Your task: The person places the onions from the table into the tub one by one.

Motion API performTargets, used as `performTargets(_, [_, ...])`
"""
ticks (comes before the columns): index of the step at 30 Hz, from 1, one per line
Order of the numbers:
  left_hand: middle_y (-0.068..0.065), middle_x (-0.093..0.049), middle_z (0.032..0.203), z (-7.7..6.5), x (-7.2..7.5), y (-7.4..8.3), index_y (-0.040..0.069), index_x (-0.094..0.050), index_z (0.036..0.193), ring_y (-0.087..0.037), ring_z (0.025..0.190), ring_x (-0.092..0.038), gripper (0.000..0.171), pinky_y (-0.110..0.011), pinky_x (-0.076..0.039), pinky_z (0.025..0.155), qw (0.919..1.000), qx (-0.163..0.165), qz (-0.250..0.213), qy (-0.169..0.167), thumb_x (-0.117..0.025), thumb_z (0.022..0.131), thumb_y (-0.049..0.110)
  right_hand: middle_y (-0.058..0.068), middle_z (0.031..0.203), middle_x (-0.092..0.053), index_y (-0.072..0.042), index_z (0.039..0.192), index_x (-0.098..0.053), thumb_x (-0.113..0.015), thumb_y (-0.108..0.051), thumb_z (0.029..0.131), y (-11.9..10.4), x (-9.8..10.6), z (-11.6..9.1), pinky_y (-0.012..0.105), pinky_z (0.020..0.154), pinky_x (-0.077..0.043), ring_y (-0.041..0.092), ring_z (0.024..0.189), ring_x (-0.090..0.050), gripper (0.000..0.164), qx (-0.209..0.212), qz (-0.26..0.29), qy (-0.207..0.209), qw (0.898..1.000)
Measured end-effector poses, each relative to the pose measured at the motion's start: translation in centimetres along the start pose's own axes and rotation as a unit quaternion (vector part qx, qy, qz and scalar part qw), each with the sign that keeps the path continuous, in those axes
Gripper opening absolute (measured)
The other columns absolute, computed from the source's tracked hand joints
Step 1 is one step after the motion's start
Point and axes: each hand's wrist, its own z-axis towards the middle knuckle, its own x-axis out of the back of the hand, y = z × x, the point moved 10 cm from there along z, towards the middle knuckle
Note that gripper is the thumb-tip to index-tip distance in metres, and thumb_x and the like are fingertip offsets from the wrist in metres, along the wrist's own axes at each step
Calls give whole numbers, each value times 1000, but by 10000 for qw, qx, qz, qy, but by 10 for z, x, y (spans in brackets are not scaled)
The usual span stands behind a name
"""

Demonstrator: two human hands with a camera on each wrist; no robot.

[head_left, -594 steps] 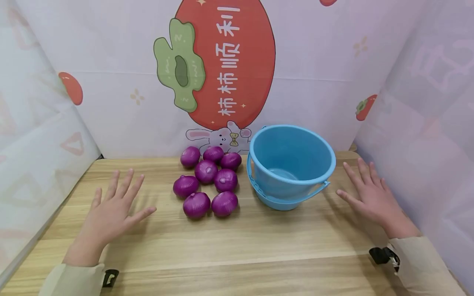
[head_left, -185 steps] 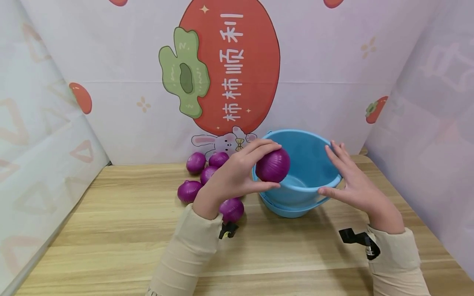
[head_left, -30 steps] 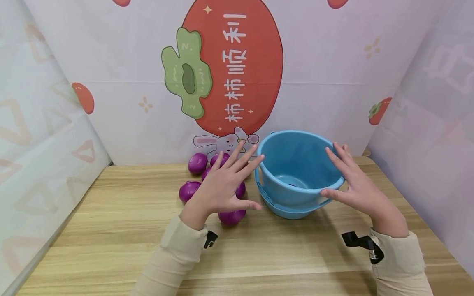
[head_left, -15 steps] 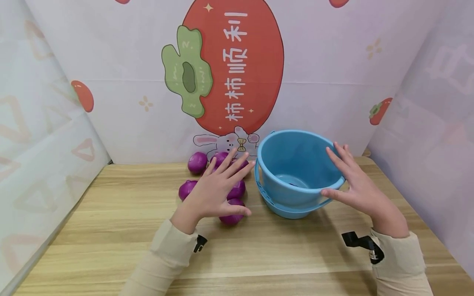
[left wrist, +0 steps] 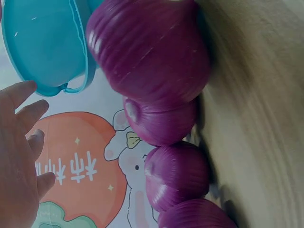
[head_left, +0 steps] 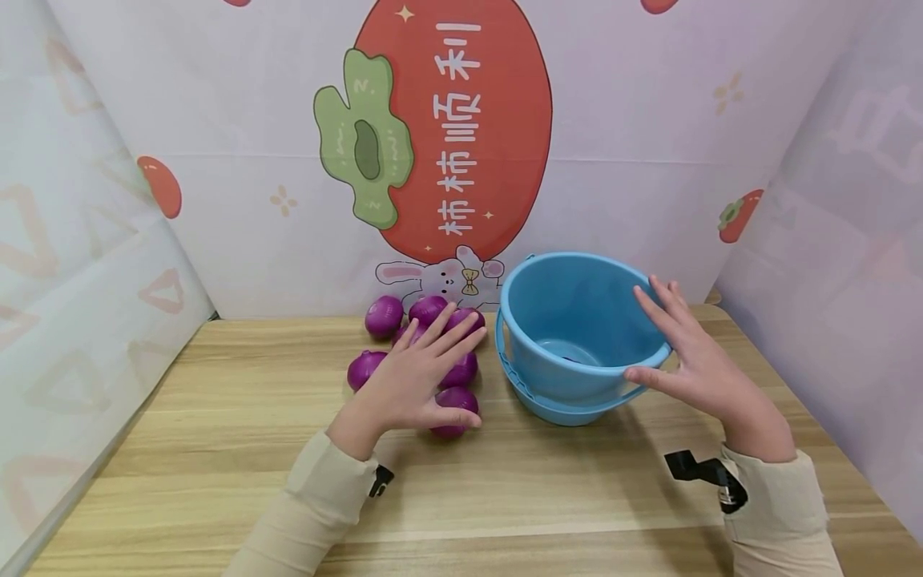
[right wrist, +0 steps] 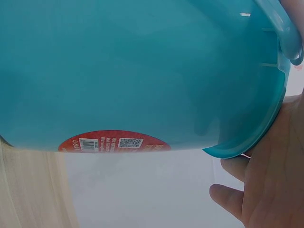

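Several purple onions (head_left: 384, 317) lie grouped on the table, left of a blue bucket (head_left: 555, 381). My left hand (head_left: 407, 386) hovers over the group with fingers spread, holding nothing and hiding part of some onions. In the left wrist view, one large onion (left wrist: 152, 52) is close to the camera, and the fingers (left wrist: 23, 114) are apart from it. My right hand (head_left: 703, 373) touches the bucket's right rim with fairly straight fingers and the thumb at the front. A small dark patch (head_left: 570, 359) shows low inside the bucket; its front wall hides the rest.
The bucket's handle (head_left: 515, 385) hangs down along its outside. A printed cloth wall (head_left: 620, 104) rises behind the wooden table (head_left: 505, 497), with more cloth on both sides. Black straps (head_left: 703, 473) are on both wrists.
An onion held by the left hand at the bucket's mouth 6.2 seconds ago is out of the hand. Over the last second the left hand moved left and down over the onions. The right hand stayed.
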Motion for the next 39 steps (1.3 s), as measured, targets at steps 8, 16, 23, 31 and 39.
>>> performTargets(8, [7,-16,167,-5,-12,-1,28,-18,160,-24,157,0,103,-65,-15,120,9994,2,-250,-230,-64,79,73,6,169,1,-20,160,-17,-79,-35,82,-1,-1,1,87,95,-19,33,155,15,101,-8,-30,-23,10000])
performTargets(16, [3,-25,165,-6,-22,3,22,-26,159,-24,157,-5,99,-65,-21,118,9979,-217,-358,-485,-63,81,71,5,169,1,-18,160,-18,-79,-34,82,0,0,-2,88,96,-14,32,155,15,100,14,32,20,10000])
performTargets(23, [1,-35,161,-8,-29,6,19,-35,155,-25,156,-13,93,-61,-25,119,9968,-335,-300,-667,-62,82,70,5,169,0,-18,160,-19,-79,-34,82,0,-1,-3,88,96,-15,31,155,15,100,25,2,49,10000])
performTargets(31, [-3,-46,154,-10,-33,9,14,-46,149,-26,153,-25,87,-53,-29,120,9958,-481,-237,-745,-64,83,66,6,169,-1,-18,160,-19,-79,-33,82,-1,-2,-1,88,96,-14,32,155,15,100,52,16,41,10000])
performTargets(39, [-3,-53,148,-12,-35,7,10,-53,143,-22,142,-44,79,-42,-36,118,9952,-508,-449,-708,-69,83,59,7,169,-3,-18,160,-20,-80,-31,81,-3,-1,0,88,96,-15,32,155,14,100,99,33,83,9999])
